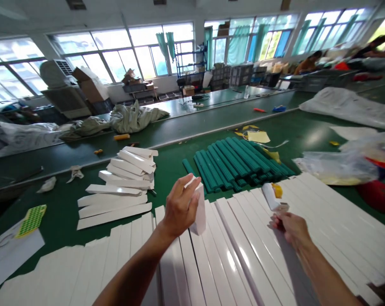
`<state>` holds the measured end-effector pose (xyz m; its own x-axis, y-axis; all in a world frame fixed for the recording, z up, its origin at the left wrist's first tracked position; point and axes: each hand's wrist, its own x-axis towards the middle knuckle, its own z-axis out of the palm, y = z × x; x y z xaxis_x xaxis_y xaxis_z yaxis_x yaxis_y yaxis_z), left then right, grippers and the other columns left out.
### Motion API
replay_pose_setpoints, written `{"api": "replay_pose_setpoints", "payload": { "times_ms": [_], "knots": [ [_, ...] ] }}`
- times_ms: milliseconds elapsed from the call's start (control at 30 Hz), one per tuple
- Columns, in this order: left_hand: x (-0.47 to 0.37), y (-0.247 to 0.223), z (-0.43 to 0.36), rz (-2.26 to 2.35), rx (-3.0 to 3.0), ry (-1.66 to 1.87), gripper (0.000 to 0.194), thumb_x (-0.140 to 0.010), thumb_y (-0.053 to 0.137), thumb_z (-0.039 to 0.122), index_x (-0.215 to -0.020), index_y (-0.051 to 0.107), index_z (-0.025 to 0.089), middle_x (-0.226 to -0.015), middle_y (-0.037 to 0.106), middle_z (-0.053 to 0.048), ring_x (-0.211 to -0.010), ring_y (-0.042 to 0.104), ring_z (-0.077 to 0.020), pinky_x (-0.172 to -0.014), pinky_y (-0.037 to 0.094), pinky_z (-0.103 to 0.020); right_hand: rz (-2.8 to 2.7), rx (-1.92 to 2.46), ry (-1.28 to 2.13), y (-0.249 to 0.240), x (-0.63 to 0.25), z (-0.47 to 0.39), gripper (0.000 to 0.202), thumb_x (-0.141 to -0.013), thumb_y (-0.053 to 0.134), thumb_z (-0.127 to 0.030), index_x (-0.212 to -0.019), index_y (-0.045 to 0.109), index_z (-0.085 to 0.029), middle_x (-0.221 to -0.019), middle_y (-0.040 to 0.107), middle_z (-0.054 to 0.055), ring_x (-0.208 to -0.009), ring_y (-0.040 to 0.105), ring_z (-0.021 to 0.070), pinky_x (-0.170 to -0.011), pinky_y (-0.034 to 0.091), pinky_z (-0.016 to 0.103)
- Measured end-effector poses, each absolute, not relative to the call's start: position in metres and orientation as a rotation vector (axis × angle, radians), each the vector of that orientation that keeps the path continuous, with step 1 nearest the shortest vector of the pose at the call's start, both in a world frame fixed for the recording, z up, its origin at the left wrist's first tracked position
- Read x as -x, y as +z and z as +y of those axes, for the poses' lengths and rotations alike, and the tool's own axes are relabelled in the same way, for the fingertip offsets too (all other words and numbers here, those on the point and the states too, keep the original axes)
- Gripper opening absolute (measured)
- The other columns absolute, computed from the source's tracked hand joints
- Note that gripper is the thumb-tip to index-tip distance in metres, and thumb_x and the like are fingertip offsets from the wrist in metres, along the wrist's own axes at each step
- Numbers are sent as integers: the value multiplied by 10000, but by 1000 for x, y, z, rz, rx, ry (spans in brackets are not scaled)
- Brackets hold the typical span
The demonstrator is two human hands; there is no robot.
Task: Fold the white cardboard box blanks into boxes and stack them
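Observation:
My left hand (181, 206) is closed around the upper part of a narrow white carton (200, 214), which stands up steeply over the white strips. My right hand (292, 228) is pinched just below a white tape dispenser (270, 196) with a yellow roll; whatever is between its fingertips is too small to make out. Beneath both hands lie long, flat white cartons (243, 246) side by side. Beyond them a pile of green ribbed bars (233, 161) rests on the table. Several white folded cartons (122, 187) are fanned out to the left.
A green-and-yellow sticker sheet (31, 221) lies on white paper at the left. Clear plastic bags (339, 163) are at the right. Yellow paper (258, 136) sits behind the bars. Farther back are crumpled grey sacking (135, 117), a red-handled tool (259, 110) and people working at the far right.

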<state>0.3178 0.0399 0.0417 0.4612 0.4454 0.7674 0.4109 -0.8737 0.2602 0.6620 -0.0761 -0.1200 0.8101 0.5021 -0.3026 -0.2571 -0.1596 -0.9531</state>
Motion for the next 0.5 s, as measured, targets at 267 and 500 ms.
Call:
{"api": "replay_pose_setpoints", "payload": {
  "times_ms": [267, 500],
  "knots": [
    [-338, 36, 31, 848, -2588, 1459, 601, -911, 541, 205, -1449, 281, 128, -1277, 607, -182, -1188, 600, -240, -1004, 527, -384, -670, 1136, 1066, 22, -521, -45, 307, -695, 809, -376, -768, 597, -166, -676, 623, -7, -439, 525, 81, -423, 505, 234],
    [-347, 35, 24, 848, -2561, 1437, 679, -907, 493, 171, -1494, 155, 124, -1314, 576, -211, -1188, 605, -265, -991, 536, -422, -933, 1140, 1043, 74, -481, -26, 318, -766, 756, -413, -716, 589, -147, -630, 641, 0, -399, 548, 80, -414, 470, 199]
  ]
}}
